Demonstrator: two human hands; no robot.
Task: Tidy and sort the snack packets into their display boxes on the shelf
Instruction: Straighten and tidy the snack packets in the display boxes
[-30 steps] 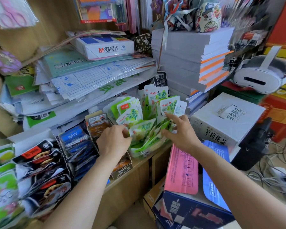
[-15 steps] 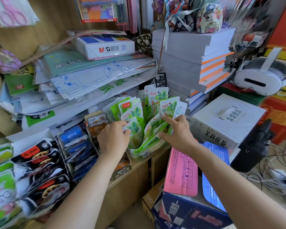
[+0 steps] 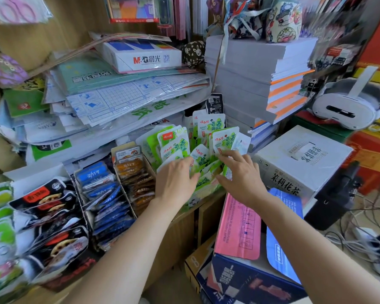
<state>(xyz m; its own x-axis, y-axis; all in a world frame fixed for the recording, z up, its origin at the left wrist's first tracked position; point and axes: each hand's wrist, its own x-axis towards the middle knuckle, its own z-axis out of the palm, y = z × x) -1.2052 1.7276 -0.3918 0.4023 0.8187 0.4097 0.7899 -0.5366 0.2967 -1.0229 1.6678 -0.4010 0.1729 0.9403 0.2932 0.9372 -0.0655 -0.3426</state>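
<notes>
Green snack packets [image 3: 208, 128], stood in a display box [image 3: 203, 189], are met by the left hand [image 3: 176, 178], buried among them with grasp indiscernible, and the right hand [image 3: 239, 176], spread and released, fingertips touching. Beyond the hands, a ream [image 3: 145, 55] is marked "M&G 70".

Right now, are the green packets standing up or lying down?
Mostly standing up: the green packets at the back show upright fronts; front ones lean.

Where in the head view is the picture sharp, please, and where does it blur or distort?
Head view: green packets, left hand and right hand read fairly sharp; black packets at the lower left smear; the wide lens bows the book stack; light is soft.
</notes>
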